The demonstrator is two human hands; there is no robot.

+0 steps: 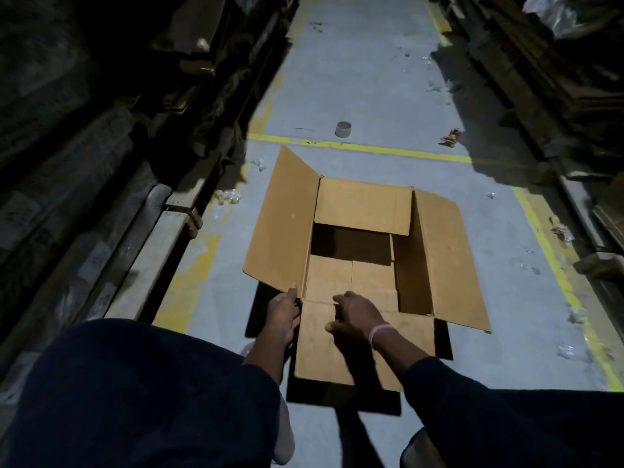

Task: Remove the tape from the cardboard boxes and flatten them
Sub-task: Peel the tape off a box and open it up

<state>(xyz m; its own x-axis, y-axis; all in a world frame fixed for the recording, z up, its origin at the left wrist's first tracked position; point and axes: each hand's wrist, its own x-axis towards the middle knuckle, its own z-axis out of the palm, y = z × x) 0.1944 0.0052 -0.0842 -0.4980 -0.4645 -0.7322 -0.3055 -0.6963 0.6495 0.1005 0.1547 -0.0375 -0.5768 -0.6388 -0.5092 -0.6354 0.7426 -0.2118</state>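
The box sits mid-frame w/ top flaps open but not flat yet, left hand holds its near-left corner, right hand w/ loose bent fingers rests on the near flap, no tape seen.

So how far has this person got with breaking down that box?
The top of the cardboard box already looks opened: all four flaps stand out. In hand: the left hand grips the near left corner, and the right hand hovers over the near flap. Left: the bottom is closed, so the box isn't flattened yet.
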